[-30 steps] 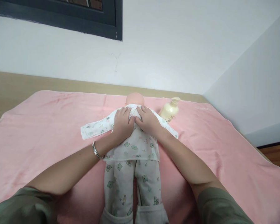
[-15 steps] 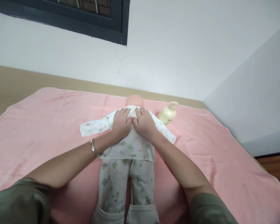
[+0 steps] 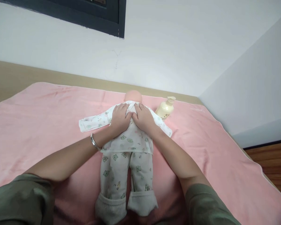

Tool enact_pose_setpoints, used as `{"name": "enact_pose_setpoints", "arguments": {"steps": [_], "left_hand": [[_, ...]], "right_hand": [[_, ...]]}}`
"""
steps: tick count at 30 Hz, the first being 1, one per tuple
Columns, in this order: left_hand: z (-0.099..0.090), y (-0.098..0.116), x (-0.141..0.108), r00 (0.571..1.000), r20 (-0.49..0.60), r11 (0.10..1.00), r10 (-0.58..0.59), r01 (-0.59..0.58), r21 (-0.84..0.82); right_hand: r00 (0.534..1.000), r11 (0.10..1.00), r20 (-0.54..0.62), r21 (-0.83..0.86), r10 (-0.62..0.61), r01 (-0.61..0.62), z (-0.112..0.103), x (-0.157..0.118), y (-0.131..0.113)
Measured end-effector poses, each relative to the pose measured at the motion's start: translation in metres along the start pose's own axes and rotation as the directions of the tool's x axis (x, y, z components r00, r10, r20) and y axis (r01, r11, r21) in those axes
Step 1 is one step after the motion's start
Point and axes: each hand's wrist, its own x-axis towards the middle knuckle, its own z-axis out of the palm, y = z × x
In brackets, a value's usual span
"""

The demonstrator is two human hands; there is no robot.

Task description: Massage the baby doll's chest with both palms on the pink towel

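Observation:
A baby doll lies on a pink blanket, its bald head pointing away from me; no face shows. It wears a white printed top and matching trousers with turned-up cuffs. My left hand rests flat on the left of the upper torso, fingers stretched toward the shoulder. On the other side my right hand lies the same way, and the two thumbs meet or nearly meet in the middle. Both sleeves spread outward. Whether the doll's front or back faces up, I cannot tell.
A cream pump bottle stands right of the doll's shoulder. The pink blanket covers most of the wooden surface, which meets a white wall. A dark window frame is at upper left, and brown wood shows low at right.
The view has tipped slightly downward and shifted, so more of the trouser cuffs shows. Both hands keep their place on the doll's top, with little visible movement.

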Motion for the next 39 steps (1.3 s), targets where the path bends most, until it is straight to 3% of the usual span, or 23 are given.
{"name": "enact_pose_setpoints", "arguments": {"steps": [31,39], "left_hand": [[-0.003,0.003,0.000,1.000,0.015,1.000,-0.012,0.013,-0.019],[-0.004,0.003,-0.001,1.000,0.001,0.999,-0.008,0.009,-0.043]], "right_hand": [[1.000,0.999,-0.009,0.046,-0.011,0.012,0.000,-0.001,0.003],[0.996,0.997,0.069,0.029,0.063,-0.065,-0.006,-0.006,-0.008]]}}
